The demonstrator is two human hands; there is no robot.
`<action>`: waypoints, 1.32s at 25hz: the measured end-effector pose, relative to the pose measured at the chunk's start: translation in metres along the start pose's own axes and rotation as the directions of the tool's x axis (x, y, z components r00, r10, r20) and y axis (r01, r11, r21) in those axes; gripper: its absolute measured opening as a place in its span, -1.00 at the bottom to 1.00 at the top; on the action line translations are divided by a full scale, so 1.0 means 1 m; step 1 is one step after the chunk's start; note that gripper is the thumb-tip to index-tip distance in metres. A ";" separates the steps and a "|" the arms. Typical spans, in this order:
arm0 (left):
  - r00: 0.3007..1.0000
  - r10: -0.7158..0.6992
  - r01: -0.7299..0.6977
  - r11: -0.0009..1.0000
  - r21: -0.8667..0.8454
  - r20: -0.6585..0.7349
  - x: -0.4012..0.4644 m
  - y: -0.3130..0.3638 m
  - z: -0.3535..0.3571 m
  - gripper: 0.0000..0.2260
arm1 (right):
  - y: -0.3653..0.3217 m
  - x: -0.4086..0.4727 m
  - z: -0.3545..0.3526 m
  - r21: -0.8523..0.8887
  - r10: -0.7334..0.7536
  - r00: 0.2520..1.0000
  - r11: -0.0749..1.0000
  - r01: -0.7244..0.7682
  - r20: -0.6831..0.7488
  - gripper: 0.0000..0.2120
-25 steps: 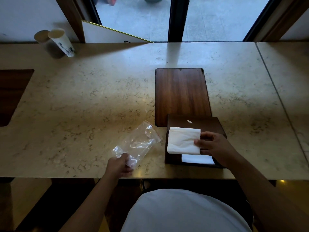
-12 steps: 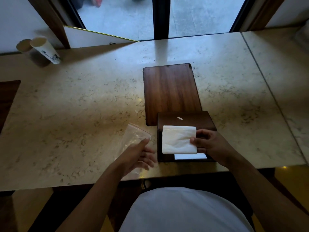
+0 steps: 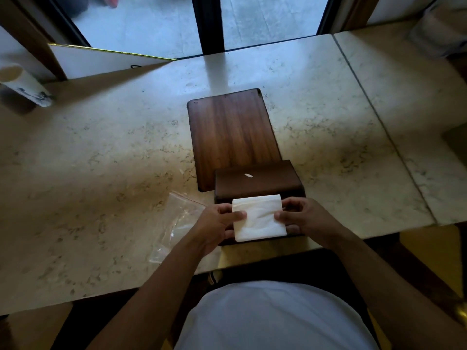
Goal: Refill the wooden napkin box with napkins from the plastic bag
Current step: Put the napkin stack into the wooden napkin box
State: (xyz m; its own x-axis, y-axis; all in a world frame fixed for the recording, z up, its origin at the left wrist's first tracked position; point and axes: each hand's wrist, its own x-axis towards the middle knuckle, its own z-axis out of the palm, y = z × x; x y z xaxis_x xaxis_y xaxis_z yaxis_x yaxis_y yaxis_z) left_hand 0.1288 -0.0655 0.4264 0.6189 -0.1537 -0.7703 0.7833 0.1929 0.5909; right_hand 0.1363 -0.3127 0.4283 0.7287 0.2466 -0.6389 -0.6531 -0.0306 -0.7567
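Left hand (image 3: 214, 224): I have its fingers (image 3: 236, 215) closed on the left edge of the napkin stack (image 3: 258, 218), thumb lying over the top.
Right hand (image 3: 304, 218): mirrors it on the right edge, fingers narrow and clamped on the stack.
Why two hands: my guess is that a loose pile of soft paper would fan or sag if pinched from one side, so I grip both ends to keep it square.
Napkin stack: sits over the near, open part of the wooden napkin box (image 3: 257, 180), just above or resting on the opening; I cannot tell whether it touches the bottom.
Stack heading: flat face up, long axis running left to right across my view, matching the width of the box, so it should drop straight in without turning.
Box: stands at the near edge of the counter (image 3: 106, 157), with its far end overlapping a dark wooden board (image 3: 231, 133).
Plastic bag (image 3: 177, 223): lies slack on the counter just left of my left wrist, let go and looking emptied.
Stage: I judge the refill nearly done; lowering and releasing remain.
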 end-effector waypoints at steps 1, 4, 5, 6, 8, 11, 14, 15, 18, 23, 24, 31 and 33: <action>0.999 0.002 -0.001 0.999 0.035 -0.037 0.003 -0.001 0.002 -0.75 | 0.003 0.001 -0.002 -0.015 0.013 1.000 1.000 -0.014 -0.020 -0.77; 0.994 0.028 -0.013 0.990 0.140 -0.109 0.016 -0.004 0.010 -0.83 | 0.010 0.009 -0.005 -0.090 0.032 0.992 0.995 -0.043 -0.122 -0.89; 0.990 0.041 -0.017 0.985 0.173 -0.132 0.021 -0.005 0.013 -0.86 | 0.012 0.012 -0.004 -0.135 0.029 0.986 0.989 -0.051 -0.166 -0.91; 0.986 0.051 -0.018 0.979 0.203 -0.158 0.025 -0.006 0.017 -0.89 | 0.013 0.016 -0.004 -0.193 0.018 0.977 0.979 -0.061 -0.214 -0.92; 0.976 0.074 -0.011 0.957 0.290 -0.206 0.033 -0.008 0.023 -0.88 | 0.016 0.024 -0.002 -0.340 -0.025 0.953 0.937 -0.083 -0.302 -0.90; 0.957 0.121 0.011 0.892 0.452 -0.262 0.044 -0.015 0.028 -0.87 | 0.017 0.029 0.002 -0.504 -0.072 0.938 0.856 -0.117 -0.339 -0.80; 0.934 0.177 0.037 0.816 0.577 -0.311 0.052 -0.022 0.028 -0.99 | 0.020 0.031 0.005 -0.569 -0.091 0.937 0.813 -0.126 -0.338 -0.80; 0.927 0.194 0.044 0.792 0.609 -0.320 0.053 -0.023 0.029 -0.97 | 0.022 0.032 0.005 -0.582 -0.093 0.935 0.802 -0.133 -0.343 -0.81; 0.913 0.244 0.050 0.727 0.684 -0.326 0.052 -0.023 0.032 -0.89 | 0.025 0.033 0.006 -0.629 -0.109 0.929 0.763 -0.150 -0.353 -0.88; 0.882 0.329 0.056 0.637 0.769 -0.337 0.051 -0.027 0.035 -0.82 | 0.027 0.034 0.011 -0.704 -0.174 0.917 0.695 -0.144 -0.359 -0.96; 0.880 0.335 0.055 0.632 0.773 -0.336 0.050 -0.027 0.034 -0.81 | 0.027 0.035 0.013 -0.716 -0.190 0.913 0.684 -0.141 -0.361 -0.96; 0.890 0.326 0.039 0.642 0.766 -0.319 0.047 -0.028 0.034 -0.76 | 0.023 0.029 0.014 -0.756 -0.243 0.912 0.646 -0.102 -0.331 -0.90; 0.889 0.328 0.026 0.659 0.752 -0.318 0.045 -0.028 0.031 -0.82 | 0.019 0.025 0.015 -0.778 -0.286 0.911 0.626 -0.058 -0.298 -0.88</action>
State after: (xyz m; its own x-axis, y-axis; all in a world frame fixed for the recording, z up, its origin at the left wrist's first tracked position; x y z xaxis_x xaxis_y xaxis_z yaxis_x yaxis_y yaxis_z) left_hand 0.1369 -0.1080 0.3828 0.7890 0.2350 -0.5677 0.5757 -0.6054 0.5496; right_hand 0.1384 -0.2924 0.3999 0.9118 -0.0555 -0.4068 -0.2907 -0.7869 -0.5443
